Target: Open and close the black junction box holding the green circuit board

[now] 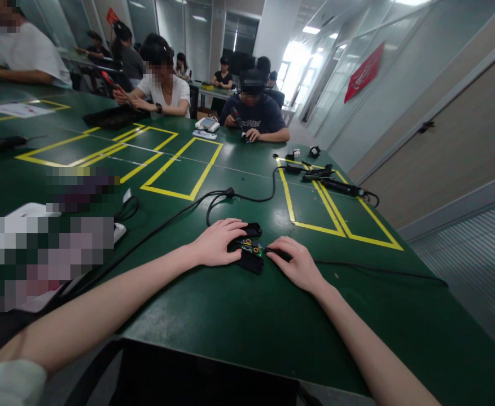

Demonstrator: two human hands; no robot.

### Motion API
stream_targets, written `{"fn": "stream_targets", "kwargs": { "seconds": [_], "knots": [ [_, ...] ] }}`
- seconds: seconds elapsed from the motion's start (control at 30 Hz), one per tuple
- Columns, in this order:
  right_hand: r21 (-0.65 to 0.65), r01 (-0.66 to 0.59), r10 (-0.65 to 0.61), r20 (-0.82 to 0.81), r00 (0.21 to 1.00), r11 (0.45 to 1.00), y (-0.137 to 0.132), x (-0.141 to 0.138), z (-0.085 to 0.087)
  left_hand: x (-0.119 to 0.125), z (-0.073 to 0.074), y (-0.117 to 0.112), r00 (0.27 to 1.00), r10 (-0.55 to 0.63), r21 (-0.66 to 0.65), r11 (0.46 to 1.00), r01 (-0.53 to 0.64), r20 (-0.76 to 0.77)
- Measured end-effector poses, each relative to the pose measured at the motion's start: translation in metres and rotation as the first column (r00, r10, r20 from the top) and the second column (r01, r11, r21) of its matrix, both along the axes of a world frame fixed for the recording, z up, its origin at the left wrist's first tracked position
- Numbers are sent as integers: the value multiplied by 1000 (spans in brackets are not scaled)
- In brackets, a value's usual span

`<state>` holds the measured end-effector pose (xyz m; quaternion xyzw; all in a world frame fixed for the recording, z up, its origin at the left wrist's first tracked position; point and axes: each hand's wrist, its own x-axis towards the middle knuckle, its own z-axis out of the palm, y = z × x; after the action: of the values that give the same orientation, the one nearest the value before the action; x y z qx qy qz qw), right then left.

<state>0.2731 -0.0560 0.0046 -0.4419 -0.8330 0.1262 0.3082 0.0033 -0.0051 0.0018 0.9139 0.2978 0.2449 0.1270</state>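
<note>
Washed-out glare from the far windows

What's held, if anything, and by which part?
Right hand pinches the black cable by its end next to the circuit board. Left hand lies over the black casing; whether it grips anything cannot be told.

The big table is green, with boxes of yellow tape stuck on it. Near the front lie two black case pieces with a little green board between them. A long, bendy black cord crosses the middle, and farther back sit black tools, a black tray and white paper.
</note>
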Motion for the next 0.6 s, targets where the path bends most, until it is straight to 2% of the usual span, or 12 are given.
{"fn": "stream_targets", "kwargs": {
  "seconds": [0.37, 0.6],
  "knots": [
    [-14, -45, 45, 27, 999, 999, -5, -8, -4, 1, 5, -2, 997, -79, -18, 997, 79, -11],
    [-12, -9, 9, 23, 1000, 1000, -5, -8, -8, 0, 7, -1, 995, -93, -49, 994, 94, 28]
  ]
}}
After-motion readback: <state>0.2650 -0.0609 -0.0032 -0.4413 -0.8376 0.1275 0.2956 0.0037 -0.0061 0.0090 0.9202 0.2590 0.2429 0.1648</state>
